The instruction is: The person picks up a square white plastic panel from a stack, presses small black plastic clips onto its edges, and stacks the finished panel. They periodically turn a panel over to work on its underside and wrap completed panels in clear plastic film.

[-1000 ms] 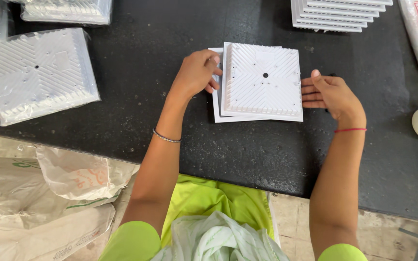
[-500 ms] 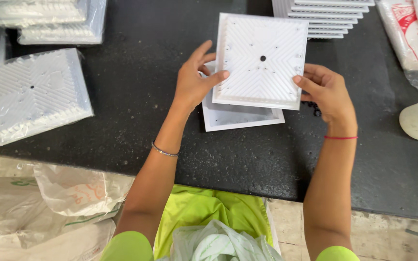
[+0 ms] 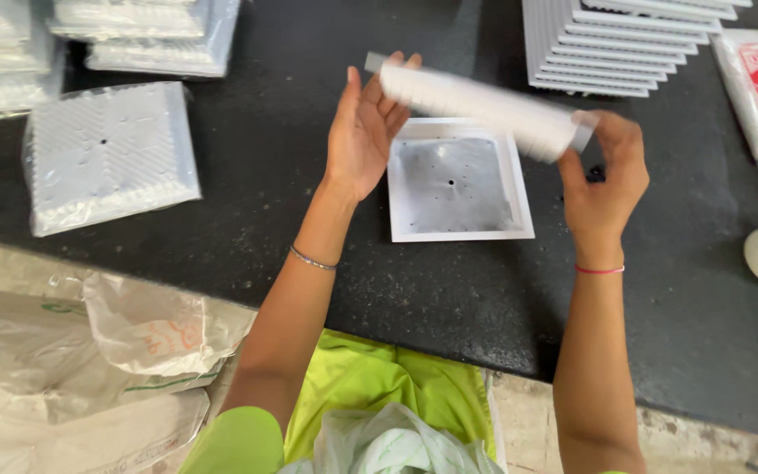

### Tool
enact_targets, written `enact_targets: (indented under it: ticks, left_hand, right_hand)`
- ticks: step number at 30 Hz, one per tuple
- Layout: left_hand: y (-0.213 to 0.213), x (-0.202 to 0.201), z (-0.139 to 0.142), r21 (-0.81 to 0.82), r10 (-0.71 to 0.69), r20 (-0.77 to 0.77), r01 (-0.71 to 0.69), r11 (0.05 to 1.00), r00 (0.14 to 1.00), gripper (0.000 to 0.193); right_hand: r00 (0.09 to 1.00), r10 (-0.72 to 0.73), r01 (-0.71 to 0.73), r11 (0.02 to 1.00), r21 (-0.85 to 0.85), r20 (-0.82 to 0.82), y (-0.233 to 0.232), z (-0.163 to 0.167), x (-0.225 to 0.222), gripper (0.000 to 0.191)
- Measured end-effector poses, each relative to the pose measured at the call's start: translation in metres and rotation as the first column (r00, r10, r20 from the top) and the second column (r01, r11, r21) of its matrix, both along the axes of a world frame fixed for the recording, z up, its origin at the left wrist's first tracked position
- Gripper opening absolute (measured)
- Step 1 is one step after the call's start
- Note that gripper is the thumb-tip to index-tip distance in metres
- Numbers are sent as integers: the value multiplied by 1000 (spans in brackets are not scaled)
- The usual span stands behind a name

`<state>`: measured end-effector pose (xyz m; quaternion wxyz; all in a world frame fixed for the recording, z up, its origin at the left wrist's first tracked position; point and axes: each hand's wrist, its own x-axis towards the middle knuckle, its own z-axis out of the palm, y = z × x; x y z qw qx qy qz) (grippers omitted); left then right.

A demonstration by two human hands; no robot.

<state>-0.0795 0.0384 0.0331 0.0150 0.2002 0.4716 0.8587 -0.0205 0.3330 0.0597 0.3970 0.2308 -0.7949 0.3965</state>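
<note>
I see my left hand (image 3: 363, 132) and right hand (image 3: 603, 171) gripping opposite ends of one white square plate (image 3: 475, 104), tilted on edge above the black bench (image 3: 291, 175). A second plate (image 3: 458, 183) lies flat beneath, between my hands. At left sits one plastic-wrapped plate bundle (image 3: 109, 156); far right, one unwrapped plate stack (image 3: 611, 44).

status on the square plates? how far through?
Done: bagged plates lie at the far left of the black bench. In hand: left hand and right hand hold one white plate edge-on above a second plate lying flat. Left: an unbagged stack at the far right.
</note>
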Motion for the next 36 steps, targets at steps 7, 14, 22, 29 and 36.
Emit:
enact_targets:
  ticks: [7, 14, 22, 29, 36]
  left_hand:
    - [-20, 1, 11, 408, -328, -26, 310, 859, 944, 89]
    - [-24, -1, 8, 362, -281, -21, 269, 892, 959, 89]
    - [-23, -5, 0, 309, -234, -12, 226, 924, 972, 89]
    - [-26, -12, -6, 325, -240, -32, 237, 916, 970, 91]
    - [-27, -11, -7, 320, -221, -25, 218, 922, 975, 91]
  right_hand:
    - [976, -78, 120, 972, 203, -203, -7, -13, -5, 38]
    - [977, -113, 150, 968, 204, -180, -5, -23, -10, 38]
    - [962, -179, 232, 934, 271, -208, -3, -29, -14, 40]
    - [952, -193, 257, 927, 273, -238, -7, -29, -10, 41]
    - [964, -171, 224, 937, 268, -205, -10, -28, -9, 42]
